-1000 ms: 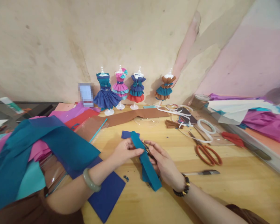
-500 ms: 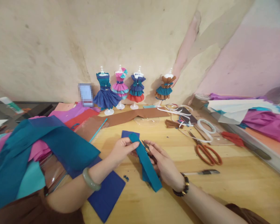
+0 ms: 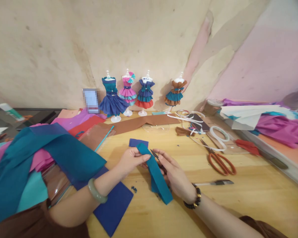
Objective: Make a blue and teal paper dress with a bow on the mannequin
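A long folded strip of teal crepe paper [image 3: 155, 172] slants down and to the right over the middle of the table. My left hand [image 3: 134, 158] pinches its upper end, thumb on top. Close on the other side, my right hand [image 3: 172, 172] is closed round small snips [image 3: 155, 154], whose dark pointed blades face the strip's edge; their handles are mostly hidden by my fingers. A small blue folded piece [image 3: 138, 142] lies just beyond my left hand. Below the strip are tiny dark scraps [image 3: 134, 189].
Orange-handled scissors [image 3: 222, 162] and a craft knife [image 3: 220, 182] lie at right, near a roll of white tape [image 3: 220, 134]. Small dress forms in paper dresses, such as a blue one [image 3: 113, 96], stand along the wall. Teal sheets [image 3: 72, 152] and blue paper [image 3: 114, 203] cover the left.
My left thumb has slid slightly down and to the right along the teal strip. My right hand and the snips have hardly moved.
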`<action>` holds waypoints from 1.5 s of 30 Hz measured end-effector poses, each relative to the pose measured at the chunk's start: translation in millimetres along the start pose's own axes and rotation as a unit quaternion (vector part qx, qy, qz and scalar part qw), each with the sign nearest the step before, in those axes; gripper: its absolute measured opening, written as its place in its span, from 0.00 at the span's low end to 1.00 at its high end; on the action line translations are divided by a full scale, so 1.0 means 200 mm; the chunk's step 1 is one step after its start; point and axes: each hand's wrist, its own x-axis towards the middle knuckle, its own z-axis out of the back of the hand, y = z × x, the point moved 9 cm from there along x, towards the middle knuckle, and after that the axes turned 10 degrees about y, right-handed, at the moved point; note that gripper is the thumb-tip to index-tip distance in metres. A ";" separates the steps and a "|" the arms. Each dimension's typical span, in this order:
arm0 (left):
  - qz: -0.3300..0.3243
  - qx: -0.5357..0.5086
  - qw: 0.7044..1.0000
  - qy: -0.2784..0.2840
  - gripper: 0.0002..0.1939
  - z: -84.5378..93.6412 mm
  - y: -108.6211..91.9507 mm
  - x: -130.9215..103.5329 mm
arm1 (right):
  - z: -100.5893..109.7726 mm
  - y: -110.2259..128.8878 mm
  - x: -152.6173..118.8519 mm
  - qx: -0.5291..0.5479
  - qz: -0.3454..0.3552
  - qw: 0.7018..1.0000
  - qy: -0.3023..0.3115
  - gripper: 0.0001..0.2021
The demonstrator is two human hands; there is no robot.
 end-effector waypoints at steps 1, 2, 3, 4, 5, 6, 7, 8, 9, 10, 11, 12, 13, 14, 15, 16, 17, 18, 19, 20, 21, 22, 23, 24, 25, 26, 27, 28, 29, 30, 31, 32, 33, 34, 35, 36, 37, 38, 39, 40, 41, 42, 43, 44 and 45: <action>-0.001 0.001 1.000 0.000 0.24 0.00 0.00 0.00 | 0.00 0.00 0.00 -0.001 -0.001 1.000 -0.001 0.34; -0.002 0.002 1.000 0.000 0.24 0.00 0.00 0.00 | -0.01 0.01 0.00 -0.002 -0.003 1.000 -0.002 0.35; -0.003 0.004 1.000 0.000 0.24 0.00 0.00 0.00 | -0.01 0.01 0.00 -0.002 -0.004 1.000 -0.003 0.36; -0.003 0.005 1.000 0.001 0.24 0.00 0.00 0.00 | -0.01 0.01 0.00 -0.002 -0.006 1.000 -0.005 0.36; -0.003 0.008 1.000 0.001 0.24 0.00 0.00 0.00 | -0.01 0.02 -0.01 -0.002 -0.007 1.000 -0.006 0.37; -0.003 0.011 1.000 0.001 0.24 0.00 0.00 0.00 | -0.01 0.02 -0.01 -0.002 -0.008 1.000 -0.006 0.37; -0.003 0.014 1.000 0.002 0.24 0.00 0.00 0.00 | -0.01 0.02 -0.01 -0.003 -0.011 1.000 -0.006 0.37; -0.004 0.017 1.000 0.003 0.24 0.00 0.00 0.00 | -0.02 0.02 -0.01 -0.003 -0.013 1.000 -0.006 0.38; -0.005 0.020 1.000 0.004 0.24 0.00 0.00 0.00 | -0.02 0.02 -0.01 -0.003 -0.014 1.000 -0.006 0.38; -0.006 0.022 1.000 0.005 0.24 0.00 0.00 0.00 | -0.02 0.02 -0.01 -0.002 -0.015 1.000 -0.007 0.38; -0.008 0.024 1.000 0.005 0.24 0.00 0.00 0.00 | -0.01 0.01 -0.01 0.001 -0.014 1.000 -0.008 0.38; -0.008 0.026 1.000 0.005 0.24 0.01 0.00 0.00 | -0.01 0.01 -0.01 0.004 -0.013 1.000 -0.010 0.38; -0.008 0.028 1.000 0.005 0.24 0.01 0.00 0.00 | -0.01 0.01 -0.01 0.008 -0.011 1.000 -0.011 0.38; -0.008 0.029 1.000 0.003 0.24 0.01 0.00 0.01 | -0.01 0.01 -0.01 0.011 -0.009 1.000 -0.012 0.38; -0.007 0.030 1.000 0.002 0.24 0.01 0.00 0.01 | -0.01 0.01 0.00 0.014 -0.007 1.000 -0.011 0.37; -0.007 0.031 0.999 0.002 0.24 0.01 0.00 0.01 | -0.01 0.01 0.00 0.016 -0.006 1.000 -0.009 0.37; -0.006 0.032 0.999 0.002 0.25 0.01 0.00 0.01 | -0.01 0.01 0.00 0.016 -0.005 1.000 -0.008 0.36; -0.004 0.033 0.999 0.004 0.25 0.01 0.01 0.01 | -0.01 0.01 0.00 0.016 -0.005 1.000 -0.006 0.36; -0.003 0.036 0.999 0.005 0.25 0.00 0.01 0.01 | -0.01 0.01 0.00 0.015 -0.005 1.000 -0.004 0.36; -0.001 0.039 0.999 0.007 0.25 0.00 0.01 0.01 | -0.01 0.01 0.00 0.015 -0.006 1.000 -0.001 0.35; 0.000 0.044 0.999 0.009 0.25 0.00 0.01 0.01 | -0.01 0.00 0.00 0.014 -0.007 1.000 0.000 0.35; 0.001 0.048 0.999 0.011 0.25 0.00 0.01 0.01 | -0.01 0.00 0.00 0.012 -0.008 1.000 0.002 0.35; 0.001 0.052 0.999 0.013 0.26 -0.01 0.01 0.01 | -0.01 0.00 0.00 0.011 -0.008 1.000 0.003 0.35; 0.001 0.055 0.998 0.016 0.26 -0.01 0.01 0.01 | -0.02 0.00 0.00 0.009 -0.009 1.000 0.003 0.35; 0.000 0.056 0.998 0.018 0.26 -0.01 0.01 0.01 | -0.02 0.00 0.00 0.006 -0.010 1.000 0.002 0.35; 0.000 0.056 0.998 0.020 0.26 -0.01 0.02 0.01 | -0.02 0.00 0.00 0.003 -0.011 1.000 0.001 0.36; 0.000 0.056 0.998 0.021 0.25 -0.01 0.02 0.01 | -0.02 0.01 -0.01 -0.001 -0.011 1.000 -0.001 0.36; -0.001 0.056 0.998 0.020 0.25 -0.01 0.01 0.01 | -0.02 0.01 -0.01 -0.005 -0.012 1.000 -0.003 0.37; -0.002 0.056 0.998 0.020 0.25 -0.01 0.01 0.01 | -0.02 0.01 -0.01 -0.008 -0.013 1.000 -0.005 0.37; -0.003 0.056 0.998 0.020 0.24 -0.01 0.01 0.01 | -0.02 0.01 -0.01 -0.010 -0.014 1.000 -0.006 0.37; -0.005 0.057 0.998 0.021 0.24 -0.01 0.01 0.01 | -0.02 0.01 -0.01 -0.010 -0.013 1.000 -0.009 0.37; -0.006 0.057 0.998 0.023 0.23 -0.01 0.01 0.01 | -0.02 0.02 -0.01 -0.009 -0.012 1.000 -0.011 0.37; -0.008 0.058 0.998 0.025 0.23 -0.01 0.01 0.01 | -0.02 0.02 -0.01 -0.007 -0.011 1.000 -0.012 0.37; -0.010 0.059 0.998 0.026 0.23 -0.01 0.01 0.01 | -0.02 0.02 -0.01 -0.004 -0.010 1.000 -0.014 0.37; -0.012 0.062 0.998 0.028 0.22 -0.01 0.01 0.01 | -0.01 0.02 -0.01 -0.002 -0.010 1.000 -0.015 0.37; -0.014 0.065 0.997 0.028 0.22 -0.01 0.01 0.01 | -0.01 0.02 -0.01 0.000 -0.010 1.000 -0.015 0.37; -0.014 0.069 0.997 0.028 0.22 -0.01 0.01 0.01 | -0.01 0.01 -0.01 0.001 -0.011 1.000 -0.013 0.37; -0.015 0.073 0.997 0.028 0.22 -0.01 0.01 0.01 | -0.01 0.01 -0.01 0.002 -0.011 1.000 -0.012 0.37; -0.016 0.075 0.997 0.028 0.22 -0.01 0.01 0.01 | -0.01 0.01 -0.01 0.003 -0.010 1.000 -0.010 0.36; -0.018 0.075 0.997 0.030 0.22 -0.01 0.01 0.01 | -0.01 0.01 -0.01 0.005 -0.009 1.000 -0.009 0.36; -0.022 0.073 0.997 0.032 0.22 -0.02 0.01 0.01 | -0.01 0.00 -0.01 0.006 -0.009 1.000 -0.005 0.35; -0.026 0.070 0.997 0.035 0.22 -0.02 0.00 0.01 | -0.01 0.00 0.00 0.007 -0.009 1.000 -0.001 0.35; -0.029 0.067 0.997 0.039 0.22 -0.03 0.00 0.01 | -0.01 0.00 0.00 0.007 -0.008 1.000 0.003 0.34; -0.030 0.065 0.996 0.043 0.22 -0.03 0.00 0.01 | -0.02 0.00 0.00 0.007 -0.008 1.000 0.008 0.34; -0.029 0.064 0.996 0.047 0.22 -0.04 0.00 0.01 | -0.02 0.00 0.00 0.006 -0.008 1.000 0.012 0.33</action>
